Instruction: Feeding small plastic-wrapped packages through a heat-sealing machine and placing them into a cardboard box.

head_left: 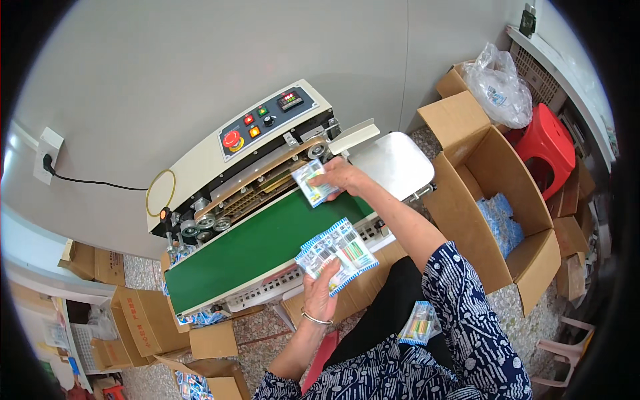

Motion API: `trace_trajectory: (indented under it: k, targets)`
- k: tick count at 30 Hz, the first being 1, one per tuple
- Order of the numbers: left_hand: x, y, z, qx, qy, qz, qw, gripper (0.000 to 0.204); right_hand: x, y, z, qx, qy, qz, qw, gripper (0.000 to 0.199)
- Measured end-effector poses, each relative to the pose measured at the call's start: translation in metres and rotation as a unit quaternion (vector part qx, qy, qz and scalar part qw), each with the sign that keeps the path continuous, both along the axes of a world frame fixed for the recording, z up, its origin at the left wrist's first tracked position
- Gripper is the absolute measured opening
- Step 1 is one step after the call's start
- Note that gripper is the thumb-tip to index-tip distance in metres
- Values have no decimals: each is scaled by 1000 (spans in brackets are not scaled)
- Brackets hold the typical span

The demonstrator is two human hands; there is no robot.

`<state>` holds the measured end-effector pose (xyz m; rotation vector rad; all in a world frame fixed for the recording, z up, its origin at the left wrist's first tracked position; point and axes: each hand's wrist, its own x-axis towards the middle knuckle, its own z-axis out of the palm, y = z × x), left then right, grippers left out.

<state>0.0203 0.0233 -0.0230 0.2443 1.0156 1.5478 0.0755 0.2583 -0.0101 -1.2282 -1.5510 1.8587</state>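
My right hand (345,176) pinches a small clear packet (309,179) with blue-and-white edges, over the right end of the green conveyor belt (240,250). The packet's upper edge is beside the rollers of a bag sealing machine (187,177). Nearer to me, my left hand (319,299) grips a few similar packets (353,250), fanned and overlapping, with the thumb on top. Coloured sticks show through their clear fronts. Another packet (419,323) lies on my lap, by my right sleeve.
An open carton (467,220) with blue packets inside stands on the right, beside a red stool (550,150). A white metal plate (393,163) adjoins the belt's right end. More cartons (150,320) sit at lower left. A black power cable (100,183) runs to the machine.
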Motion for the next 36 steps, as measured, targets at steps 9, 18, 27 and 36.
trace_trajectory:
  k: [9,18,27,36]
  targets:
    - [-23,48,7,57,12,26,998,36,67,-42,40,4,2,123,992,44]
    - [-11,66,27,99,61,45,992,34,81,-55,23,-43,96,59,993,26]
    - [-14,36,7,42,32,23,998,33,81,14,19,-20,35,-69,997,23]
    - [-12,15,-11,-2,20,24,1000,31,29,18,2,34,-23,57,998,23]
